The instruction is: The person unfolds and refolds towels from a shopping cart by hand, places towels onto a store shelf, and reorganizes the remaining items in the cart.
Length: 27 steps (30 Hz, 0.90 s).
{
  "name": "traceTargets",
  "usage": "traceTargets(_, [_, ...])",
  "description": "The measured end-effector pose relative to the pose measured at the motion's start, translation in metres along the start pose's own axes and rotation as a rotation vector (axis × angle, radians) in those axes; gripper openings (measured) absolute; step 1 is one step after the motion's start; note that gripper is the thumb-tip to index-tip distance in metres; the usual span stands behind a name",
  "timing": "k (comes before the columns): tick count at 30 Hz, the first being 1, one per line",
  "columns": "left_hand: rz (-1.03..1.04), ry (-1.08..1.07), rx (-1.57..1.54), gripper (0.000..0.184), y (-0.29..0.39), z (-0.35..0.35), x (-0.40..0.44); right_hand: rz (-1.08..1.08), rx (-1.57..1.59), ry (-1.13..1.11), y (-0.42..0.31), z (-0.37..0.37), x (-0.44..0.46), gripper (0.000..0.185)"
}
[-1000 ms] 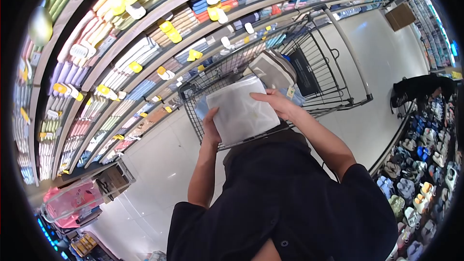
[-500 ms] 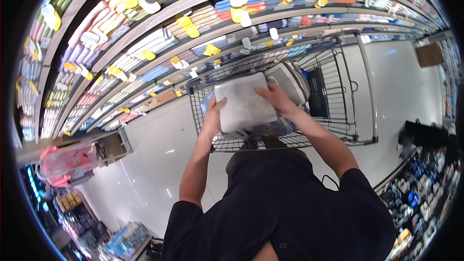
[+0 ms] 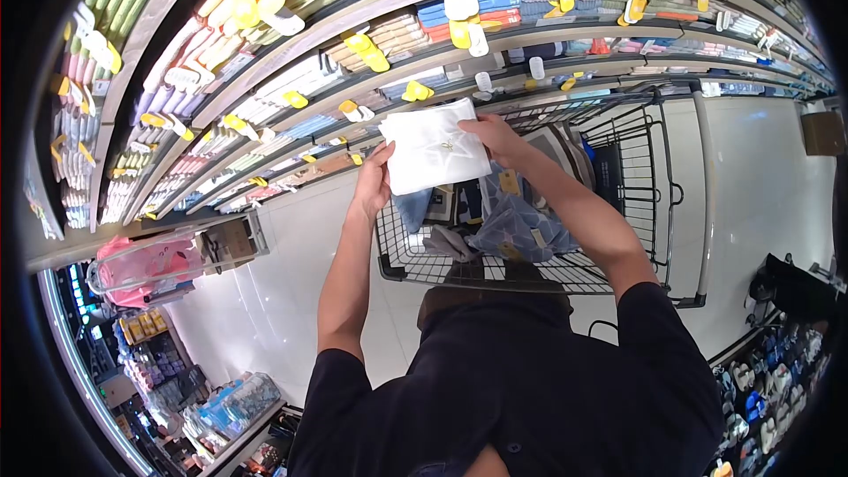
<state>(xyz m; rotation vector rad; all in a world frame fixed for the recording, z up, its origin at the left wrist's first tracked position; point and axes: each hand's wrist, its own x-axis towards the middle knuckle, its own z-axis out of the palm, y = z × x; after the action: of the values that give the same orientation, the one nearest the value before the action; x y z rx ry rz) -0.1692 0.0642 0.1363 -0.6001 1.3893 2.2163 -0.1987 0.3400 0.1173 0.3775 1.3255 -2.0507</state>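
A flat white rectangular package (image 3: 437,155) with a small mark near its middle is held up between both hands, over the far side of a wire shopping cart (image 3: 530,281). My left hand (image 3: 374,178) grips its left edge, thumb on the front. The upper right corner is pinched by my right hand (image 3: 496,139). Below the package, the cart holds a blue-grey patterned cloth item (image 3: 521,228), a crumpled grey item (image 3: 449,244) and a folded grey-and-white item partly hidden behind my right forearm.
Shelves of folded towels (image 3: 371,51) with yellow and white tags curve across the far side. A pink item (image 3: 150,269) lies in a rack at left. Shoes (image 3: 768,397) fill the lower right, and a cardboard box (image 3: 823,133) stands at far right.
Both hands have raised the package away from my body towards the shelves, and it looks brighter. More of the cart's contents shows beneath it. The view has shifted.
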Motion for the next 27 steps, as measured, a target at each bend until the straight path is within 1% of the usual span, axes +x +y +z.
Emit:
traceTargets(1, [-0.008,-0.013,-0.003,0.039,-0.001,-0.005,0.006,0.029,-0.031,0.0,-0.004,0.0,-0.002,0.042])
traceTargets(4, [-0.033,-0.058,0.001,0.038,-0.006,-0.021,0.026,0.029,-0.026,0.078,0.0,0.001,0.011,0.041])
traceTargets(6, [-0.051,-0.04,-0.005,0.037,-0.007,-0.028,0.042,0.025,-0.019,0.108,0.002,0.0,0.019,0.041])
traceTargets(8, [-0.054,-0.056,-0.025,0.036,-0.009,-0.032,0.055,-0.031,0.024,0.09,0.002,0.0,0.027,0.043])
traceTargets(10, [-0.054,-0.112,-0.096,0.036,-0.008,-0.035,0.061,-0.005,0.019,0.058,0.003,-0.005,0.036,0.043])
traceTargets(11, [-0.054,-0.144,-0.073,0.034,-0.009,-0.041,0.069,-0.002,0.083,0.072,0.002,-0.007,0.038,0.042])
traceTargets(12, [-0.018,-0.13,-0.112,0.034,-0.003,-0.043,0.074,0.004,0.122,0.073,-0.008,-0.003,0.051,0.041])
traceTargets(13, [-0.027,-0.136,-0.117,0.033,0.002,-0.033,0.076,-0.007,0.127,0.078,-0.013,-0.003,0.055,0.036])
traceTargets(14, [-0.039,-0.144,-0.117,0.032,0.008,-0.025,0.079,-0.011,0.112,0.07,-0.019,-0.008,0.069,0.036])
traceTargets(15, [-0.045,-0.11,-0.109,0.031,0.011,-0.022,0.087,-0.001,0.113,0.065,-0.014,-0.019,0.086,0.035])
traceTargets(16, [-0.042,-0.107,-0.113,0.031,0.008,-0.027,0.1,0.009,0.117,0.062,-0.018,-0.017,0.093,0.034])
traceTargets(17, [-0.029,-0.077,-0.098,0.031,0.005,-0.031,0.117,0.073,0.126,0.073,-0.026,-0.019,0.1,0.031])
traceTargets(18, [-0.012,-0.049,-0.087,0.031,0.008,-0.03,0.13,0.07,0.115,0.07,-0.033,-0.017,0.109,0.031])
traceTargets(20, [0.014,-0.073,-0.116,0.032,0.012,-0.034,0.149,0.027,0.09,0.223,-0.043,-0.013,0.125,0.03])
traceTargets(22, [0.104,-0.104,-0.248,0.033,0.021,-0.032,0.165,0.0,0.074,0.21,-0.038,-0.031,0.163,0.031])
traceTargets(24, [0.089,-0.096,-0.314,0.033,0.019,-0.034,0.171,-0.052,0.105,0.202,-0.028,-0.051,0.195,0.031])
traceTargets(25, [0.146,-0.112,-0.385,0.033,0.012,-0.038,0.181,-0.168,0.09,0.208,-0.023,-0.049,0.197,0.029])
traceTargets(26, [0.206,-0.128,-0.455,0.034,0.007,-0.042,0.19,-0.169,0.079,0.199,-0.023,-0.047,0.203,0.029])
traceTargets(27, [0.238,-0.076,-0.544,0.033,0.006,-0.035,0.193,-0.17,0.147,0.151,-0.02,-0.054,0.215,0.028])
